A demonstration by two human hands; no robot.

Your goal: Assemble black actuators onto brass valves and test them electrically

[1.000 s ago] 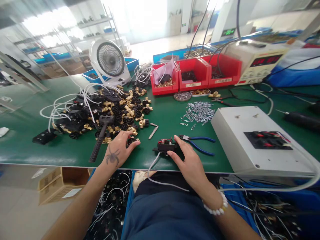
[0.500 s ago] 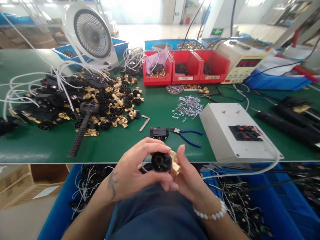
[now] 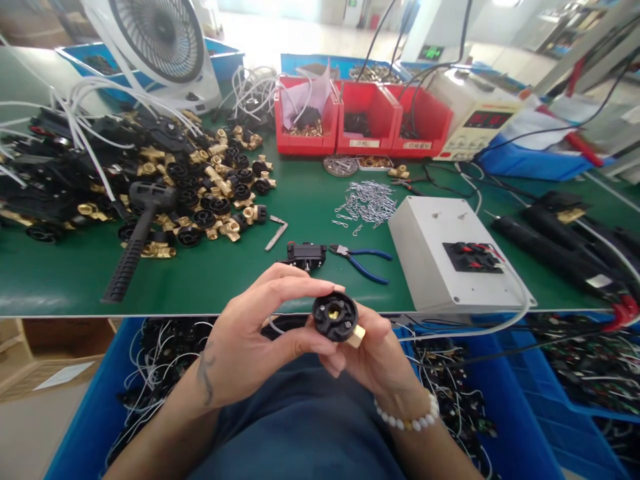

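Between my hands, above the bench's front edge, is a brass valve body with a round black cap. The cap faces up toward me, showing screws and a brass centre. My left hand grips the cap's rim between thumb and fingers. My right hand is closed around the brass end, which shows at the right; its fingers are partly hidden. Just beyond the hands lies a black actuator box. Blue-handled pliers are beside it, and a small metal hex key lies to the left.
A black-handled mallet lies before a heap of brass valves. Cotter pins are piled mid-bench, below red bins. A grey switch box stands right. Blue crates sit under the bench.
The valve has been turned so the cap's open face with its brass centre now shows. Less of the brass body is visible. The camera view has shifted slightly.
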